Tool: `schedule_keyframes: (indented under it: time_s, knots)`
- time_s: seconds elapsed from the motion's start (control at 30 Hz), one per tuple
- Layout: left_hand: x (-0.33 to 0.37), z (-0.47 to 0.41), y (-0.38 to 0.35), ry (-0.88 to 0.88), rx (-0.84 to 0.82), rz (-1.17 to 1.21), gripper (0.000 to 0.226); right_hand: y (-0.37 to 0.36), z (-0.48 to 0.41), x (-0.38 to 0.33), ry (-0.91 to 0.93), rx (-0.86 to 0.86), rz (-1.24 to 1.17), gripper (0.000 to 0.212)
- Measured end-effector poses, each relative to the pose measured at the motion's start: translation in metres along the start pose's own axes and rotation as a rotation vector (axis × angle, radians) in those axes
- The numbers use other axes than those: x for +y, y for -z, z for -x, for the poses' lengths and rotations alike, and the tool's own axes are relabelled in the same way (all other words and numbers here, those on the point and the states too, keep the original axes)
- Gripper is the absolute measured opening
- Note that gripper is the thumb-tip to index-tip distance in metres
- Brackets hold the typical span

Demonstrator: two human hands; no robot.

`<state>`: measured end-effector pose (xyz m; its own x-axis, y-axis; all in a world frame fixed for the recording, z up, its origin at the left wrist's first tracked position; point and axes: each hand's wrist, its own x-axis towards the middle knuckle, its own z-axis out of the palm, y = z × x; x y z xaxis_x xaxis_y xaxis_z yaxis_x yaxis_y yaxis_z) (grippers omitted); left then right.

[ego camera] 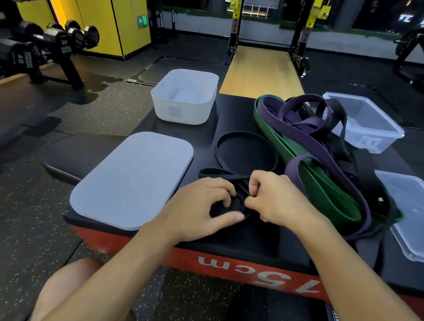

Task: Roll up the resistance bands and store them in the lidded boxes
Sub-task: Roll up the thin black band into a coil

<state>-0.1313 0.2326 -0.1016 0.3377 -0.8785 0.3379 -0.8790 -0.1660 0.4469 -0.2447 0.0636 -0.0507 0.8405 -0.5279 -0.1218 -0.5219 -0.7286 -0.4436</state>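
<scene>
A thin black resistance band (247, 137) lies on the black-topped box (234, 111), its near end wound into a small roll. My left hand (202, 207) grips that roll; my right hand (271, 197) pinches the band against it. A tangled heap of green (303, 166), purple (306, 124) and black bands lies to the right. An open white box (184, 95) stands at the far left, its grey-white lid (131, 179) flat at the near left. An open clear box (364, 123) sits at the far right, its clear lid (418, 215) at the near right.
The box top has a red front face marked 75cm (260, 276). A dumbbell rack (33, 45) stands at the far left on the speckled floor. A squat rack with a wooden platform (259, 73) is straight ahead. My knee shows below.
</scene>
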Motion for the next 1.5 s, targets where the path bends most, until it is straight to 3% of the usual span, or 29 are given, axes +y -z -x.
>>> schedule_keyframes:
  time_s: [0.17, 0.8, 0.9, 1.07, 1.5]
  knots:
    - [-0.005, -0.002, -0.001, -0.06, 0.037, -0.029, 0.022, 0.003, 0.003, 0.009, 0.0, 0.004, -0.075, 0.017]
    - [-0.01, -0.005, -0.004, -0.035, 0.041, -0.005, 0.017, 0.018, 0.01, 0.027, -0.133, -0.004, 0.013, 0.018]
    - [-0.009, -0.004, -0.005, -0.046, 0.058, -0.034, 0.017, 0.01, 0.013, 0.025, -0.122, 0.004, 0.014, 0.021]
    - [-0.008, -0.005, -0.004, -0.045, 0.068, -0.021, 0.016, 0.004, -0.003, 0.019, -0.122, 0.182, 0.013, 0.02]
    - [-0.007, -0.001, -0.001, -0.014, 0.045, -0.023, 0.016, -0.021, -0.035, -0.004, 0.0, 0.177, -0.191, 0.02]
